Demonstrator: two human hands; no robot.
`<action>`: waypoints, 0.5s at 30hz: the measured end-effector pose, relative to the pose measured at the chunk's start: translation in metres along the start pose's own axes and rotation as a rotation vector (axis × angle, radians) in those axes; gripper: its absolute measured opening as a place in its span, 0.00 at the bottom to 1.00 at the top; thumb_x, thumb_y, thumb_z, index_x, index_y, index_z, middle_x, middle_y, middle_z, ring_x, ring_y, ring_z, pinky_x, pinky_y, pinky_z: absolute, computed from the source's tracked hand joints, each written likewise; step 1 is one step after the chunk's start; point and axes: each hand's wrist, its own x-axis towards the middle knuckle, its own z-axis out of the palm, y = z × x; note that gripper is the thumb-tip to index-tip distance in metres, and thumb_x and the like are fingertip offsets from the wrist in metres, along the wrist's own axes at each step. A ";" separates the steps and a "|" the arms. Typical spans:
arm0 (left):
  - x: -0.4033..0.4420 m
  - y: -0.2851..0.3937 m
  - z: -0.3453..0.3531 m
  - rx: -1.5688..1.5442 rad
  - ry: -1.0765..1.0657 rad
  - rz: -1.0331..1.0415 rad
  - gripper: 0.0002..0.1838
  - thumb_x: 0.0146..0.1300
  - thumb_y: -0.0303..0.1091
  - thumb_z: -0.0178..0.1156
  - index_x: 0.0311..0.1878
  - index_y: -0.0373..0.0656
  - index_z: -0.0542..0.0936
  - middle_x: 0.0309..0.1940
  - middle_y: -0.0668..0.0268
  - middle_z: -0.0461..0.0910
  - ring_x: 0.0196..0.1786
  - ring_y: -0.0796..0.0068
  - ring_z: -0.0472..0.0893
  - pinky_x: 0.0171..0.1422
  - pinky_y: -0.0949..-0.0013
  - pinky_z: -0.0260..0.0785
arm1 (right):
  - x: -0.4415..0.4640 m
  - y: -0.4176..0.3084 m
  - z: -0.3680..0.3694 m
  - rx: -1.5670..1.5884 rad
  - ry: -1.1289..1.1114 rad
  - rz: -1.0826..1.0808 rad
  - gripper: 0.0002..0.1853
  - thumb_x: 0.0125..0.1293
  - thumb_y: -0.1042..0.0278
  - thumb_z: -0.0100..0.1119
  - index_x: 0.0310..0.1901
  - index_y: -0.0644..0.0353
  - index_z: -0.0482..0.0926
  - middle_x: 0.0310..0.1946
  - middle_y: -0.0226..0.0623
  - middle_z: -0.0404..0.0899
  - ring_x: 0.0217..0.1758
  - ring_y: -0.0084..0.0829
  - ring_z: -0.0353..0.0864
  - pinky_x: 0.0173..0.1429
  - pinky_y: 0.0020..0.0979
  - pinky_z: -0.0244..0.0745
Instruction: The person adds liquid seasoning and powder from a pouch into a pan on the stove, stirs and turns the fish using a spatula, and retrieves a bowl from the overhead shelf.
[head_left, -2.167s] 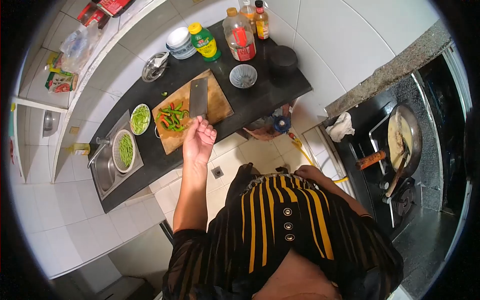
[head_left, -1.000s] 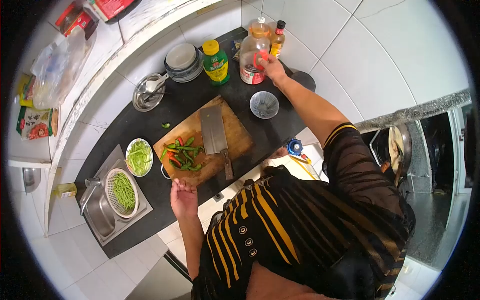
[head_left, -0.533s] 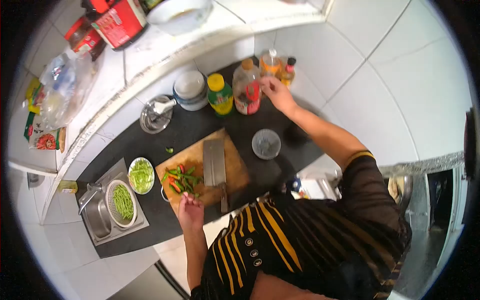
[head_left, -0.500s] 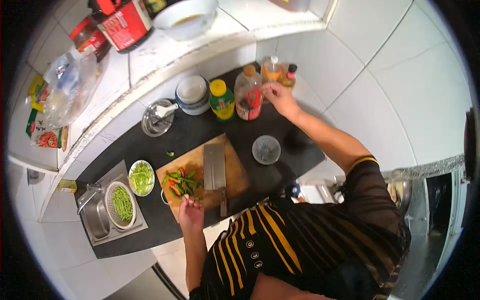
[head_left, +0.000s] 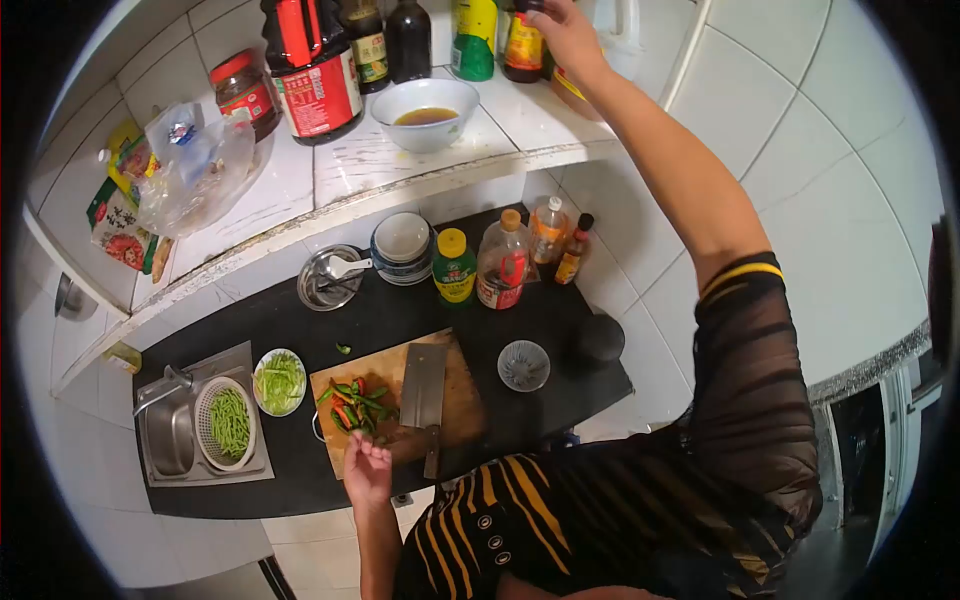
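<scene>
My right hand (head_left: 572, 38) is raised to the upper shelf, its fingers closed round the top of a dark bottle with a yellow and red label (head_left: 524, 48). Low over the near edge of the wooden cutting board (head_left: 460, 385), my left hand (head_left: 368, 472) has its fingers curled together; whether anything is between them is too small to tell. Just beyond it lie cut green and red peppers (head_left: 355, 405). A cleaver (head_left: 424, 385) rests on the board to their right, its handle toward me.
The shelf (head_left: 350, 165) holds a bowl of brown liquid (head_left: 426, 115), sauce bottles and plastic bags. On the counter stand a small bowl (head_left: 524, 366), stacked bowls (head_left: 402, 240), several bottles and a plate of shredded greens (head_left: 279, 382). Green beans (head_left: 230, 422) fill a colander at the sink.
My right hand has moved up from beside the large counter bottle to the shelf and closed on a dark bottle there. The view has shifted upward. My left hand remains near the board.
</scene>
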 end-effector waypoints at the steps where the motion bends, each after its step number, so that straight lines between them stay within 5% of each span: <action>1: -0.009 0.003 -0.004 -0.008 0.003 0.019 0.06 0.66 0.37 0.52 0.39 0.48 0.76 0.26 0.73 0.75 0.28 0.77 0.74 0.38 0.71 0.69 | 0.020 0.022 0.000 0.035 0.120 0.042 0.30 0.59 0.66 0.60 0.61 0.65 0.62 0.49 0.48 0.73 0.50 0.36 0.74 0.56 0.34 0.68; 3: -0.029 0.006 -0.014 -0.003 0.125 0.099 0.04 0.64 0.37 0.54 0.39 0.49 0.74 0.26 0.74 0.73 0.26 0.79 0.72 0.37 0.71 0.68 | 0.029 0.008 0.015 0.001 0.312 0.284 0.29 0.59 0.71 0.56 0.61 0.68 0.61 0.52 0.50 0.71 0.55 0.41 0.71 0.59 0.34 0.66; 4: -0.039 0.007 -0.022 -0.013 0.160 0.151 0.04 0.64 0.36 0.53 0.38 0.49 0.74 0.25 0.74 0.73 0.26 0.78 0.72 0.36 0.71 0.68 | 0.064 0.076 0.001 -0.196 0.382 0.286 0.37 0.55 0.56 0.63 0.62 0.67 0.62 0.52 0.47 0.73 0.53 0.36 0.73 0.55 0.36 0.70; 5: -0.054 0.008 -0.019 -0.007 0.253 0.188 0.04 0.65 0.37 0.53 0.37 0.49 0.74 0.26 0.74 0.74 0.25 0.78 0.72 0.36 0.71 0.68 | 0.081 0.098 -0.001 -0.125 0.358 0.312 0.48 0.49 0.55 0.67 0.67 0.66 0.52 0.60 0.52 0.65 0.60 0.42 0.68 0.60 0.40 0.67; 7: -0.078 0.006 -0.029 -0.026 0.278 0.290 0.05 0.66 0.37 0.51 0.36 0.49 0.74 0.26 0.73 0.75 0.26 0.77 0.73 0.35 0.71 0.69 | 0.091 0.097 0.004 -0.130 0.283 0.323 0.46 0.48 0.57 0.68 0.65 0.67 0.55 0.54 0.50 0.72 0.55 0.41 0.72 0.56 0.38 0.69; 8: -0.089 0.003 -0.037 -0.030 0.303 0.311 0.05 0.66 0.37 0.51 0.36 0.49 0.74 0.26 0.73 0.75 0.26 0.77 0.73 0.35 0.71 0.69 | 0.100 0.107 0.013 -0.213 0.418 0.352 0.47 0.46 0.57 0.69 0.65 0.66 0.55 0.51 0.49 0.74 0.53 0.41 0.74 0.56 0.37 0.69; 11: -0.112 -0.006 -0.051 -0.054 0.345 0.401 0.07 0.67 0.37 0.50 0.37 0.48 0.75 0.26 0.72 0.76 0.27 0.77 0.74 0.35 0.70 0.69 | 0.102 0.134 0.019 -0.389 0.553 0.152 0.47 0.45 0.56 0.69 0.65 0.66 0.55 0.53 0.51 0.72 0.56 0.41 0.73 0.60 0.35 0.66; 15: -0.118 -0.014 -0.051 -0.105 0.410 0.408 0.07 0.68 0.37 0.48 0.37 0.48 0.75 0.26 0.72 0.76 0.28 0.76 0.75 0.35 0.70 0.70 | 0.089 0.119 0.033 -0.450 0.604 0.242 0.47 0.45 0.57 0.68 0.65 0.66 0.55 0.57 0.55 0.68 0.60 0.44 0.70 0.64 0.35 0.62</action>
